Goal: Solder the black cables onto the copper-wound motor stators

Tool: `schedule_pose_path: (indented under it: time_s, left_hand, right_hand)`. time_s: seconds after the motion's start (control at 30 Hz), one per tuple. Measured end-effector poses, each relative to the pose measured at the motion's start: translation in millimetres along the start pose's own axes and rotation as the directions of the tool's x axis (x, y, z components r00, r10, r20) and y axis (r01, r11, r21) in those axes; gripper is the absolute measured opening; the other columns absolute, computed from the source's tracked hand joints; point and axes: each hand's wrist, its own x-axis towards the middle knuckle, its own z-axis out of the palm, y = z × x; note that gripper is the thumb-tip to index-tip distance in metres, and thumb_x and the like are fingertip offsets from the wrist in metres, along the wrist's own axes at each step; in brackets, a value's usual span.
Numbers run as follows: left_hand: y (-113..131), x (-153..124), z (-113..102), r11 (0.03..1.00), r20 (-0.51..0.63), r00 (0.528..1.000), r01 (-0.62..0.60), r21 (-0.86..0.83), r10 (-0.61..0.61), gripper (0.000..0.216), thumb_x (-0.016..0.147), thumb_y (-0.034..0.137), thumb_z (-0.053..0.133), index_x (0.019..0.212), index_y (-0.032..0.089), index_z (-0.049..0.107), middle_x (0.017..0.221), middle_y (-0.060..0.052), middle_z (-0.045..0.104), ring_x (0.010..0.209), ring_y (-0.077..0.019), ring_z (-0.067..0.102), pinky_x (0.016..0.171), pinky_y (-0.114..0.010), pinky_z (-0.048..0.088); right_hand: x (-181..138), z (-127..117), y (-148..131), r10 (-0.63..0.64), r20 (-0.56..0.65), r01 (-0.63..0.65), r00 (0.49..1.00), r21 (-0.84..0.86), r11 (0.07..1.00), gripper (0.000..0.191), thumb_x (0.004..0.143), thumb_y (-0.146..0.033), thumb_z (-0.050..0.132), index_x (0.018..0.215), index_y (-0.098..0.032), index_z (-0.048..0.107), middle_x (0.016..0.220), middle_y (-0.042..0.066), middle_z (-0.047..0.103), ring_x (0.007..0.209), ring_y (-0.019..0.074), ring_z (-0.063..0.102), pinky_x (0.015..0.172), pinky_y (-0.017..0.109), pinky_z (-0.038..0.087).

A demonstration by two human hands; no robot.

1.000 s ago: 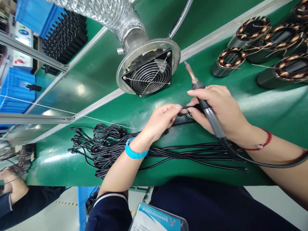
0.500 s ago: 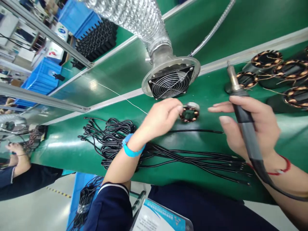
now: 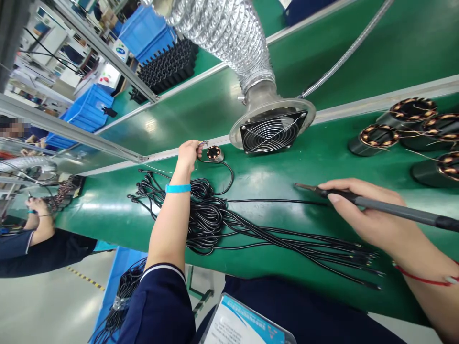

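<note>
Head view: our right hand (image 3: 382, 228) grips the soldering iron (image 3: 382, 206), now swung down almost level, its tip (image 3: 303, 187) leftward. Our left hand (image 3: 188, 154) has moved well away from it, fingers curled just beside the small stator (image 3: 214, 153), shifted there too; whether they pinch the black cable (image 3: 232, 176), we cannot tell. So stator and tip now stand well apart.

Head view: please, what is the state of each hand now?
Left hand: closed grip, apparently on a black cable near its end.
Right hand: closed grip, holding the soldering iron.
</note>
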Motion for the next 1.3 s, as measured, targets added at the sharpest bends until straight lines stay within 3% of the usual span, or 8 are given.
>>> schedule_pose_path:
  time_s: [0.13, 0.3, 0.5, 0.63, 0.77, 0.87, 1.03, 1.3]
  left_hand:
    - [5, -10, -13, 0.992, -0.116, 0.986, -0.122, -0.037, 0.117, 0.030, 0.097, 0.014, 0.042, 0.075, 0.017, 0.060, 0.070, 0.000, 0.058, 0.058, -0.0061, 0.052, 0.058, -0.020, 0.043]
    - [17, -54, -15, 0.960, -0.035, 0.959, -0.280, -0.009, 0.280, 0.025, 0.098, 0.019, 0.049, 0.081, 0.019, 0.067, 0.055, 0.005, 0.044, 0.045, -0.0062, 0.036, 0.043, -0.021, 0.027]
    - [28, -103, 11, 0.946, 0.245, 0.970, 0.073, -0.316, 0.007, 0.022, 0.092, 0.011, 0.046, 0.076, 0.017, 0.060, 0.057, 0.005, 0.044, 0.042, -0.0046, 0.029, 0.041, -0.019, 0.018]
    - [26, -118, 26, 0.924, 0.444, 0.895, 0.203, -0.323, -0.041, 0.018, 0.082, 0.006, 0.050, 0.069, 0.015, 0.058, 0.055, 0.005, 0.046, 0.045, -0.0051, 0.036, 0.044, -0.018, 0.024]
    - [20, -129, 36, 0.998, 0.551, 0.832, -0.055, -0.038, 0.066, 0.010, 0.083, 0.011, 0.059, 0.079, 0.014, 0.068, 0.064, 0.002, 0.062, 0.061, -0.0084, 0.055, 0.062, -0.021, 0.042]
    - [14, -140, 43, 0.970, 0.659, 0.749, -0.206, 0.126, 0.073, 0.012, 0.087, 0.013, 0.056, 0.088, 0.017, 0.067, 0.068, 0.002, 0.068, 0.068, -0.0111, 0.061, 0.072, -0.024, 0.046]
    - [4, -155, 53, 0.964, 0.772, 0.633, -0.162, 0.209, -0.060, 0.012, 0.093, 0.018, 0.048, 0.081, 0.020, 0.049, 0.062, 0.005, 0.062, 0.058, -0.0111, 0.060, 0.063, -0.024, 0.045]
    - [2, -141, 56, 0.988, 0.623, 0.780, -0.131, 0.076, 0.055, 0.012, 0.087, 0.013, 0.058, 0.075, 0.016, 0.055, 0.070, 0.005, 0.053, 0.067, -0.0094, 0.047, 0.067, -0.024, 0.037]
  right_hand:
    - [-3, 2, -3, 0.011, 0.011, -0.012, 1.000, 0.033, 0.999, 0.011, 0.084, -0.026, 0.056, 0.084, -0.028, 0.067, 0.071, -0.001, 0.071, 0.051, 0.0188, 0.063, 0.045, 0.031, 0.046]
    - [-4, 5, -4, 0.015, 0.022, -0.016, 1.000, 0.029, 0.999, 0.015, 0.088, -0.028, 0.053, 0.086, -0.025, 0.067, 0.065, -0.003, 0.067, 0.043, 0.0137, 0.054, 0.041, 0.027, 0.041]
    - [-10, 4, -4, -0.021, -0.018, 0.021, 1.000, -0.014, 1.000, 0.016, 0.093, -0.028, 0.053, 0.089, -0.023, 0.067, 0.073, -0.002, 0.070, 0.054, 0.0122, 0.061, 0.049, 0.024, 0.046]
    - [-13, -2, 1, 0.039, -0.138, -0.048, 0.990, -0.064, 0.997, 0.021, 0.097, -0.033, 0.056, 0.108, -0.021, 0.070, 0.096, 0.004, 0.076, 0.078, 0.0171, 0.072, 0.073, 0.027, 0.057]
    - [-4, -19, 20, 0.178, -0.170, -0.205, 0.969, -0.156, 0.966, 0.044, 0.100, -0.039, 0.052, 0.141, -0.021, 0.056, 0.106, 0.006, 0.076, 0.086, 0.0190, 0.074, 0.080, 0.029, 0.057]
    - [10, -32, 40, 0.229, -0.098, -0.249, 0.969, -0.372, 0.894, 0.045, 0.099, -0.041, 0.047, 0.136, -0.019, 0.060, 0.109, 0.012, 0.074, 0.092, 0.0253, 0.073, 0.074, 0.034, 0.053]
    - [30, -30, 59, 0.252, 0.020, -0.216, 0.967, -0.451, 0.866, 0.043, 0.094, -0.039, 0.051, 0.128, -0.016, 0.062, 0.106, 0.016, 0.073, 0.088, 0.0293, 0.071, 0.068, 0.036, 0.047]
    - [19, -20, 35, 0.006, -0.018, -0.011, 1.000, -0.300, 0.954, 0.030, 0.095, -0.041, 0.048, 0.108, -0.020, 0.065, 0.086, 0.007, 0.069, 0.076, 0.0199, 0.066, 0.075, 0.031, 0.053]
